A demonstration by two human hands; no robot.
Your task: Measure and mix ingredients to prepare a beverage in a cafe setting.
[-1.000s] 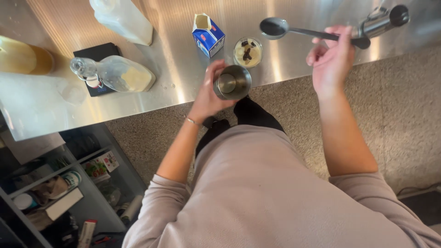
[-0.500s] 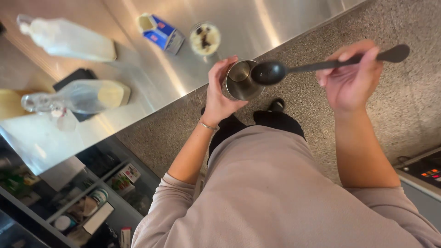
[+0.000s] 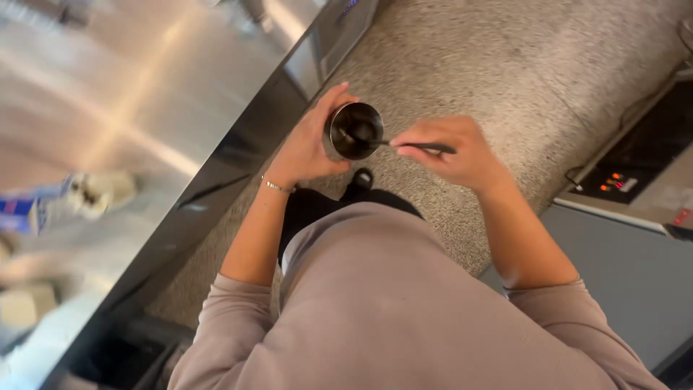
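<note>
Head view, looking straight down over a mauve-grey sweater (image 3: 404, 310) and speckled floor (image 3: 505, 87). Small metal cup (image 3: 354, 130) at upper centre of the frame, held upright off the counter, mouth open to the camera; interior dark, contents impossible to make out beyond the spoon bowl dipped inside. Blurred blue-and-white carton (image 3: 29, 214) and a pale round cup (image 3: 97, 193) at far left on the steel counter (image 3: 144, 108), contents too smeared to read.

Left hand (image 3: 307, 148) wrapped around the metal cup's left side, fingers curled closed on its wall, thin bracelet (image 3: 276, 187) at the wrist. Right hand (image 3: 455, 148) just right of the cup, thumb and fingers pinched shut on the dark spoon (image 3: 404, 144), handle lying level, bowl end reaching over the rim into the cup.

Compared with half a second ago: spoon bowl now inside the cup rather than hovering above its rim; right hand drawn in much closer to the cup; counter swung to the left of the frame; appliance panel with orange lights (image 3: 613, 180) now at right edge.
</note>
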